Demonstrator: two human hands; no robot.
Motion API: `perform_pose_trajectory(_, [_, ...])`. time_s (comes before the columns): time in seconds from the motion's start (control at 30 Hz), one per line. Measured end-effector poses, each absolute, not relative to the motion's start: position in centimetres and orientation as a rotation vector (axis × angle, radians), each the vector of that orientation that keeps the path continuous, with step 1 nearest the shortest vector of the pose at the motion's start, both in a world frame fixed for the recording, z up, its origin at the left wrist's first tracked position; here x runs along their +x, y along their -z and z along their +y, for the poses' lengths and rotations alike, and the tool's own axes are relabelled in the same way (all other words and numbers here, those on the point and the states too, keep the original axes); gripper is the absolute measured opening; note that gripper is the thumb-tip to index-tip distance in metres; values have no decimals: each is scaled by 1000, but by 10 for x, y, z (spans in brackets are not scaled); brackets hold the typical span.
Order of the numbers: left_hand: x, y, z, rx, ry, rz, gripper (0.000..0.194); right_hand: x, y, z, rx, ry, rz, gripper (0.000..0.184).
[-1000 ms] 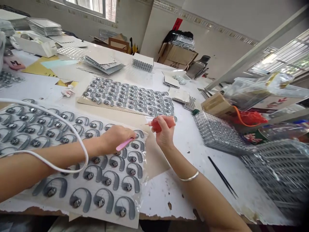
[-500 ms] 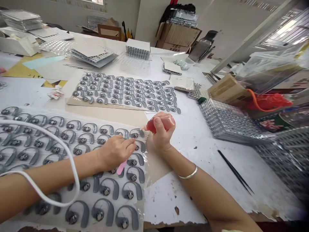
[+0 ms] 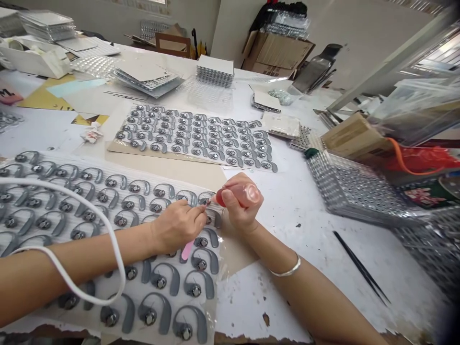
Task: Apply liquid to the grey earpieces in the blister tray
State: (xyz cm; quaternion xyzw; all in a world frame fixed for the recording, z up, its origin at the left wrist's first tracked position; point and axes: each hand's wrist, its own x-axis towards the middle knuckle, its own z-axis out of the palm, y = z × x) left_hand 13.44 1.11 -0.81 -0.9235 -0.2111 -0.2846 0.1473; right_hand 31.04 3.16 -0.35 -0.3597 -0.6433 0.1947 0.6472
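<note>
My right hand [image 3: 240,211] is wrapped round a soft red squeeze bottle [image 3: 247,192], its narrow nozzle tilted down to the left. That nozzle meets the fingertips of my left hand [image 3: 177,224] over a grey ear-hook piece [image 3: 206,197] at the far right corner of the near sheet. Below my left palm sticks out the pink flat end of a thin tool [image 3: 187,250]; the fingers are pinched and hide the rest. Rows of grey ear-hook pieces with round metallic parts and fine wires cover this near sheet [image 3: 214,299], partly under my left forearm.
A white cable [image 3: 120,258] loops over my left forearm. Behind lies a second board of ear-hook pieces [image 3: 194,134]. Black tweezers [image 3: 361,266] rest on the right of the table, near stacked clear trays [image 3: 345,187]. A cardboard box [image 3: 347,134] stands beyond.
The view has shifted slightly, so everything sits a little further right. The bottle has tipped so its base faces me more. Both hands stay at the same corner piece.
</note>
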Motion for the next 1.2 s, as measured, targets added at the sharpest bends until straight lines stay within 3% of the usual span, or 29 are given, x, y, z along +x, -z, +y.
perform_pose_trajectory(1.2, [138, 10, 5, -2581, 650, -542, 15, 308, 9, 32, -824, -313, -1662, 13])
